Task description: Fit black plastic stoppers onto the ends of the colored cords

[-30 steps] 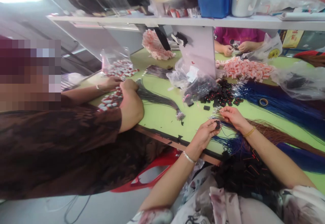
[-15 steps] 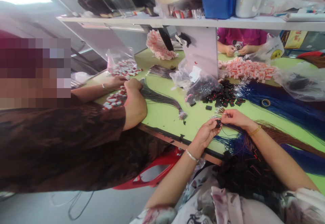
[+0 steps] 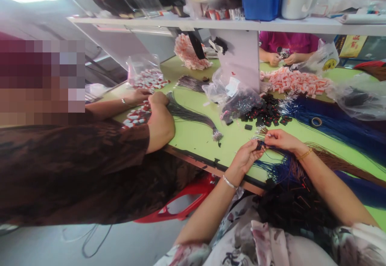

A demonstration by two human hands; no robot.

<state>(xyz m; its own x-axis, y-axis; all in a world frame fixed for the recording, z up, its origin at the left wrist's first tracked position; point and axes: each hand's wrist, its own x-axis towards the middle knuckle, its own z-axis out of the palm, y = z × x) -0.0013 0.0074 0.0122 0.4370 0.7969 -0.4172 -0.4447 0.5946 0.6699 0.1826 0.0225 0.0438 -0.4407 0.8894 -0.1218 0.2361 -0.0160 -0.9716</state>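
Head view: left hand (image 3: 245,157) pinches a small black connector (image 3: 258,145) between thumb and fingertips, just above the green surface (image 3: 196,135); right hand (image 3: 282,140) has its fingers pressed together on a thin blue wire (image 3: 273,150), its end meeting the connector; both hands touch at the part; judged step: seating the wire end into the connector; the next move appears to call for a steady, aligned push without bending the strand. A blue wire bundle (image 3: 328,123) and brown wire bundle (image 3: 337,163) lie beside the right forearm; loose black connectors (image 3: 265,115) are heaped beyond the hands; a co-worker's arm (image 3: 159,121) rests on the surface at left.
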